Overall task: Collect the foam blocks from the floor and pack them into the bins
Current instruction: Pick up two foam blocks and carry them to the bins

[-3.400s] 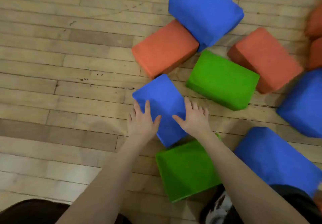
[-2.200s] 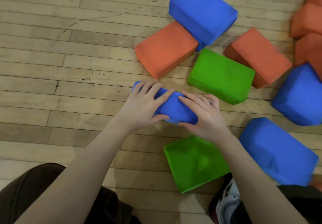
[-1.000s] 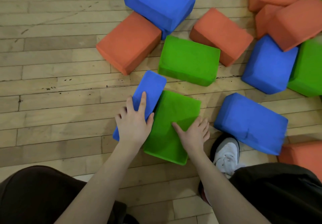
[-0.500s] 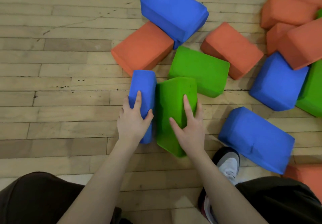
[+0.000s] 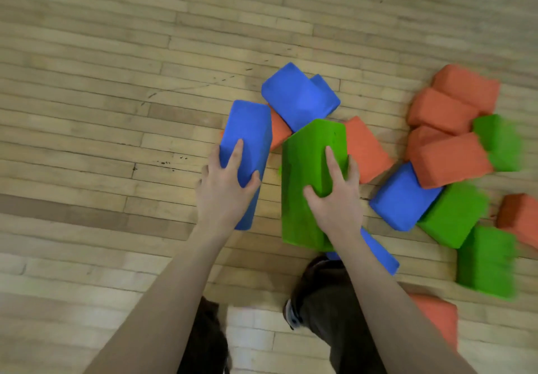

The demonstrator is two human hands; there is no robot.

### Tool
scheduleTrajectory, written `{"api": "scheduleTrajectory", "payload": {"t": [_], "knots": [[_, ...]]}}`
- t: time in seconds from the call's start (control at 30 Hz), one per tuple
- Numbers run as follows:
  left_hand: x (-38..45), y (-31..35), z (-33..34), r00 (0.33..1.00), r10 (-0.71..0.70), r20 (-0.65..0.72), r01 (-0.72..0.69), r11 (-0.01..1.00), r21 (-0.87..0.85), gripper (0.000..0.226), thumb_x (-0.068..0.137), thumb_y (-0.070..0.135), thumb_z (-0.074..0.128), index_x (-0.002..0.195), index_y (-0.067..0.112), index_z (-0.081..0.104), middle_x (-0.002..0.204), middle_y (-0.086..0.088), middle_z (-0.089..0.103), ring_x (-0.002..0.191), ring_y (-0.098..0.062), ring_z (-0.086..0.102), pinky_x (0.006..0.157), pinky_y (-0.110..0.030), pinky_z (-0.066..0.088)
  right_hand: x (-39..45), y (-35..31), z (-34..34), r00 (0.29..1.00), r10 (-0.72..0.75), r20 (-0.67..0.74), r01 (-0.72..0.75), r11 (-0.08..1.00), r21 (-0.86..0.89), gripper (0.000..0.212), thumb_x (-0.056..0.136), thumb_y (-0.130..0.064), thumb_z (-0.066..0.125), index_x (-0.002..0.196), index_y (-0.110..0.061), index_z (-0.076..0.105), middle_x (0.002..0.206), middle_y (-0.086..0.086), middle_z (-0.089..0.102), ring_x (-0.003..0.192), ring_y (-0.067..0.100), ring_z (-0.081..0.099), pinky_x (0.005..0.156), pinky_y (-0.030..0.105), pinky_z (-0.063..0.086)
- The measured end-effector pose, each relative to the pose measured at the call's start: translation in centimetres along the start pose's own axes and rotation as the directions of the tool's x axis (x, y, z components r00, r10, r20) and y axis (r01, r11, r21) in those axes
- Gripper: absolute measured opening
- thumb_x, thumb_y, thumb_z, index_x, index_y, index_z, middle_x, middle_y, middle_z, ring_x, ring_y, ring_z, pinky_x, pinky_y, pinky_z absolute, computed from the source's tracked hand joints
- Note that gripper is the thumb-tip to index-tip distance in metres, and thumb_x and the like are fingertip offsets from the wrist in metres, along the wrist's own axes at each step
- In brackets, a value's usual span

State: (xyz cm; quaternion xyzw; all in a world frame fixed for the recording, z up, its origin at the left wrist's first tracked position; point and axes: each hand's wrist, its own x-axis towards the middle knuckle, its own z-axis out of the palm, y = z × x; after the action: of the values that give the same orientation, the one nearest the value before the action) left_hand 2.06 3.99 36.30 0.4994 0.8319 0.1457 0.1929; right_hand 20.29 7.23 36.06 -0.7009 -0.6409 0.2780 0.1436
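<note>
Since half a second ago both blocks have come up off the floor [image 5: 87,140]: the left hand [image 5: 224,190] grips a plain blue foam block [image 5: 247,140] on end (no writing shows), and beside it the right hand [image 5: 334,199] grips a green foam block [image 5: 308,155], fingers curled round each.

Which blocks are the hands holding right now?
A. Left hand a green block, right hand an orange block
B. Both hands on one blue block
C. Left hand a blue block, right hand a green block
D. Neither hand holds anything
C: the left hand grips a blue block, and the right hand grips a green block.
</note>
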Motion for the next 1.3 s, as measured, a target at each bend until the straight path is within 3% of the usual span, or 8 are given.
{"api": "scheduleTrajectory", "payload": {"t": [0.23, 0.47, 0.67, 0.87, 0.97, 1.07, 1.3], "knots": [[-2.5, 11.5, -19.0, 1.0, 0.001, 0.009, -0.001, 1.0, 0.026, 0.063, 0.085, 0.045, 0.058, 0.142, 0.034, 0.035, 0.145, -0.011, 0.032, 0.114, -0.035, 0.047, 0.078, -0.044, 0.048, -1.3, -11.7, -19.0, 0.998, -0.057, 0.038, 0.058, 0.998, -0.04, 0.078, 0.08, -0.039, 0.066, 0.144, -0.048, 0.022, 0.157, 0.004, 0.012, 0.136, 0.029, 0.03, 0.089, 0.044, 0.046], [-1.2, 16.6, -29.0, 0.995, -0.047, -0.083, 0.045, 0.999, -0.021, 0.064, 0.087, 0.046, 0.054, 0.145, 0.036, 0.029, 0.147, -0.008, 0.029, 0.116, -0.033, 0.047, 0.083, -0.041, 0.046, 1.7, -19.2, -26.7, 0.985, -0.157, 0.076, 0.16, 0.987, -0.033, 0.075, 0.081, -0.042, 0.065, 0.144, -0.048, 0.025, 0.157, 0.002, 0.011, 0.137, 0.027, 0.03, 0.1, 0.042, 0.04], [2.4, 12.7, -33.5, 0.973, -0.181, -0.14, 0.176, 0.983, -0.05, 0.063, 0.088, 0.051, 0.049, 0.144, 0.04, 0.024, 0.148, -0.003, 0.024, 0.123, -0.027, 0.04, 0.084, -0.041, 0.046, 7.7, -27.7, -25.8, 0.953, -0.287, 0.097, 0.292, 0.956, -0.039, 0.076, 0.08, -0.046, 0.065, 0.143, -0.048, 0.024, 0.156, 0.003, 0.012, 0.134, 0.03, 0.034, 0.101, 0.045, 0.042], [11.9, 5.8, -35.4, 0.96, -0.252, -0.121, 0.24, 0.965, -0.101, 0.062, 0.088, 0.051, 0.048, 0.144, 0.038, 0.026, 0.147, -0.002, 0.025, 0.121, -0.027, 0.043, 0.086, -0.04, 0.047, 15.2, -37.3, -19.7, 0.931, -0.348, 0.107, 0.356, 0.932, -0.067, 0.075, 0.081, -0.047, 0.063, 0.144, -0.048, 0.021, 0.157, 0.004, 0.011, 0.133, 0.03, 0.036, 0.096, 0.046, 0.045], [18.9, 2.6, -37.5, 0.973, -0.21, -0.095, 0.2, 0.974, -0.107, 0.062, 0.087, 0.048, 0.052, 0.144, 0.035, 0.03, 0.146, -0.006, 0.028, 0.118, -0.03, 0.045, 0.087, -0.041, 0.045, 18.9, -42.2, -16.3, 0.949, -0.298, 0.104, 0.304, 0.951, -0.049, 0.074, 0.082, -0.045, 0.064, 0.144, -0.046, 0.023, 0.157, 0.001, 0.01, 0.13, 0.028, 0.039, 0.088, 0.04, 0.048], [26.2, 1.3, -40.8, 0.991, -0.129, -0.048, 0.126, 0.991, -0.05, 0.061, 0.088, 0.047, 0.052, 0.144, 0.035, 0.03, 0.148, -0.007, 0.028, 0.12, -0.03, 0.043, 0.086, -0.039, 0.043, 22.4, -46.5, -14.1, 0.972, -0.215, 0.091, 0.22, 0.975, -0.04, 0.075, 0.082, -0.044, 0.065, 0.144, -0.044, 0.025, 0.156, 0.002, 0.011, 0.13, 0.03, 0.038, 0.095, 0.043, 0.047], [42.8, 5.1, -45.9, 0.996, 0.092, 0.01, -0.091, 0.994, -0.055, 0.062, 0.087, 0.048, 0.052, 0.144, 0.035, 0.03, 0.147, -0.007, 0.027, 0.121, -0.029, 0.041, 0.089, -0.04, 0.042, 30.2, -51.5, -14.4, 0.999, -0.033, -0.021, 0.033, 0.999, -0.007, 0.075, 0.083, -0.043, 0.065, 0.146, -0.04, 0.026, 0.155, 0.007, 0.015, 0.133, 0.031, 0.034, 0.096, 0.044, 0.044]]}}
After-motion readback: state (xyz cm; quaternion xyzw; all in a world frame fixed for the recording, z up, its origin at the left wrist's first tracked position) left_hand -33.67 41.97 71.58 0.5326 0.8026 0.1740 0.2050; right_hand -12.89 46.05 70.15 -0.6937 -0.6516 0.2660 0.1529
